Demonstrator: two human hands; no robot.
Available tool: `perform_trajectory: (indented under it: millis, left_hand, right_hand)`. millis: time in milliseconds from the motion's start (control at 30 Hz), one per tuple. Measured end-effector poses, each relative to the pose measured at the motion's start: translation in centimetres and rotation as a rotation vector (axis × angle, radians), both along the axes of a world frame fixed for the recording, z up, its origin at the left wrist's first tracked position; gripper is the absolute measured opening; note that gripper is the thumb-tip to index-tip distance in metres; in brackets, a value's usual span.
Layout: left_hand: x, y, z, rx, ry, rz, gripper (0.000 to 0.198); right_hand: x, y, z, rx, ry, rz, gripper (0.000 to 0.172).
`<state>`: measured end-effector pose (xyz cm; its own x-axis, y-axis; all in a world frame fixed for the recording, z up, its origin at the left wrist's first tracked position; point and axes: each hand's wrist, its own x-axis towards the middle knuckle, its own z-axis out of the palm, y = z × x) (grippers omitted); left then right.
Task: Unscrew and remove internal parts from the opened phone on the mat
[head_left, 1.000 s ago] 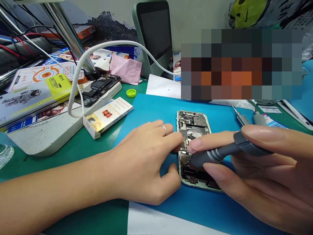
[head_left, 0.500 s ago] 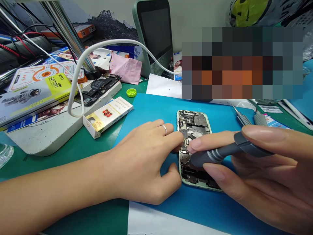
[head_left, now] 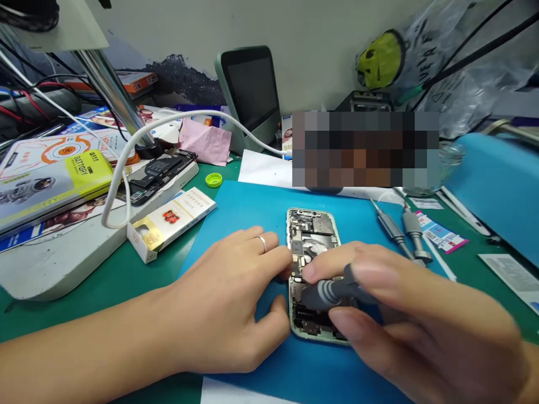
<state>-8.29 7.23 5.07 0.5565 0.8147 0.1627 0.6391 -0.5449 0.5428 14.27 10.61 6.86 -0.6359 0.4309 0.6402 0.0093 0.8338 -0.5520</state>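
An opened phone (head_left: 322,224) with a pale green frame lies on the blue mat (head_left: 248,202), its inner boards and black battery showing. My left hand (head_left: 236,303), with a ring on one finger, is closed at the phone's left edge. The curled index finger reaches over that edge, and the thumb rests lower down beside it. In my right hand (head_left: 425,320) a dark grey screwdriver (head_left: 324,293) is gripped between thumb and fingers over the phone's lower half. The fingers and handle hide the driver's tip and part of the phone.
Two metal-handled screwdrivers (head_left: 391,224) lie right of the phone. A cigarette box (head_left: 174,221), a green cap (head_left: 214,179) and another opened phone (head_left: 158,174) on a white base stand left. A white cable (head_left: 181,114) arches behind. A screen device (head_left: 252,90) stands at the wall.
The camera has shifted, so the scene sits lower and further left, with more of the right side showing. The screwdriver's handle has turned in my right fingers. My left hand keeps its place at the phone.
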Motion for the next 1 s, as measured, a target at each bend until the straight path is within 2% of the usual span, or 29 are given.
perform_trajectory:
  millis: [100,300,433,533,733,900,1000]
  left_hand:
    - [0.1,0.0,-0.1,-0.023,-0.001,-0.006,0.006]
    - [0.2,-0.2,-0.2,-0.024,0.000,-0.010,0.008]
    - [0.2,-0.2,-0.2,-0.021,0.007,-0.010,0.009]
    - [0.3,0.0,-0.2,-0.028,-0.002,-0.009,0.013]
    - [0.2,0.0,-0.1,-0.035,-0.049,0.007,0.013]
    - [0.2,-0.1,0.2,0.018,-0.185,0.005,0.014]
    - [0.2,-0.2,0.6,0.079,-0.276,0.010,0.012]
  right_hand:
    - [0.1,0.4,-0.3,0.112,-0.012,0.085,0.077]
    - [0.4,0.3,-0.7,0.120,-0.006,0.062,0.065]
    - [0.5,0.4,-0.4,0.077,-0.042,0.118,0.072]
    - [0.8,0.4,-0.4,0.068,-0.044,0.110,0.077]
    - [1.3,0.3,-0.8,0.108,-0.040,0.024,0.068]
    - [0.5,0.6,-0.3,0.145,0.013,0.078,0.081]
    - [0.2,0.7,-0.4,0.132,-0.006,0.104,0.082]
